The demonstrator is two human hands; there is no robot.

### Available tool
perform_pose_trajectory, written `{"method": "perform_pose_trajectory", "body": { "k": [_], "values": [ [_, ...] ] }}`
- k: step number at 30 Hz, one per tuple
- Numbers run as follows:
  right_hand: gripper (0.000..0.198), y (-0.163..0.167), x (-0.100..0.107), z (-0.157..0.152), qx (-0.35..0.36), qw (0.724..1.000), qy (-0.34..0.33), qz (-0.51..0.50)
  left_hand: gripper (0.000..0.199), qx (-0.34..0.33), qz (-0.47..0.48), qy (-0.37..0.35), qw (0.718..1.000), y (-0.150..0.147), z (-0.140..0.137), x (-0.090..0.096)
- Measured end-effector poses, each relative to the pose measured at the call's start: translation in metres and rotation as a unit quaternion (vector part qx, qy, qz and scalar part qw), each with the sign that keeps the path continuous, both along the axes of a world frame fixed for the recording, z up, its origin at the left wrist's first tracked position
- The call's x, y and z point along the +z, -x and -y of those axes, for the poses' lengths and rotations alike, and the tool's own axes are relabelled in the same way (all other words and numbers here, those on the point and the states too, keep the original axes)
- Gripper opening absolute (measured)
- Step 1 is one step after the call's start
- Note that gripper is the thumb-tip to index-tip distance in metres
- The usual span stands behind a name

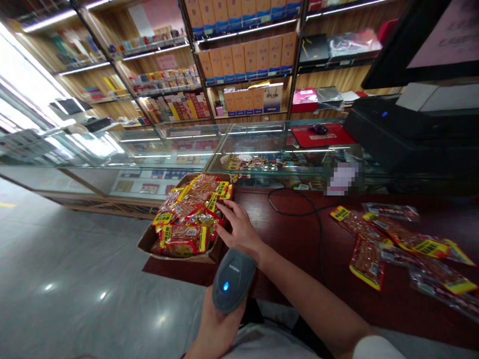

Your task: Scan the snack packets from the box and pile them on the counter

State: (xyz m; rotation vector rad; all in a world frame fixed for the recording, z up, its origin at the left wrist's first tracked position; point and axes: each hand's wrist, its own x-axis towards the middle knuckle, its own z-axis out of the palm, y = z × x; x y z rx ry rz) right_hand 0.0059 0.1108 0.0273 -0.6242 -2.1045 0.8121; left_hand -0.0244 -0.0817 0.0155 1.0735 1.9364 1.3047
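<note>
A grey barcode scanner point(235, 279) with a lit blue light is in the grip of my left hand point(219, 319), low in the middle of the head view. My right hand point(241, 227) reaches across just beyond it, fingers stretched out over the near right side of a cardboard box point(215, 253). Red and yellow snack packets point(185, 234) fill this box in a heap. The fingertips are at the packets along the box's edge; whether they touch one I cannot tell. Nothing shows in that hand.
More snack packets point(366, 264) lie scattered on the dark red table point(288, 239) at right. A black cable point(321, 234) crosses the tabletop. Behind stand a glass display counter point(258, 134), a mouse point(318, 129) on a red mat, a monitor point(396, 65) and stocked shelves.
</note>
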Motion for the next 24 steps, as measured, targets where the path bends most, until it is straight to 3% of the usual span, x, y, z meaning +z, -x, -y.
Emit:
{"method": "perform_pose_trajectory", "body": {
  "k": [3,5,9,12,15,17,21,24],
  "values": [
    [0.042,-0.058,-0.013,-0.016,-0.095,0.993,-0.024,0.062,0.043,-0.005,-0.022,0.013,1.000,-0.002,-0.010,0.007],
    [0.035,-0.116,-0.023,-0.025,-0.194,0.975,-0.017,0.105,0.041,-0.052,-0.024,0.034,0.998,-0.002,-0.022,0.009],
    [0.036,-0.239,-0.036,-0.026,-0.410,0.892,0.012,0.191,0.034,-0.155,0.004,0.078,0.985,-0.012,-0.047,0.010],
    [0.034,-0.293,-0.044,-0.012,-0.492,0.830,0.039,0.259,0.027,-0.179,0.011,0.082,0.980,-0.021,-0.056,0.010],
    [0.040,-0.303,-0.052,0.006,-0.510,0.760,0.036,0.400,0.026,-0.176,0.005,0.084,0.981,-0.026,-0.060,0.009],
    [0.041,-0.296,-0.056,0.017,-0.489,0.739,0.018,0.462,0.026,-0.169,0.006,0.081,0.982,-0.026,-0.060,0.007],
    [0.035,-0.286,-0.061,0.022,-0.461,0.760,0.023,0.458,0.026,-0.159,0.013,0.082,0.984,-0.024,-0.059,0.006],
    [0.039,-0.287,-0.064,0.008,-0.451,0.797,0.050,0.398,0.026,-0.152,0.021,0.087,0.984,-0.024,-0.059,0.007]
  ]
}}
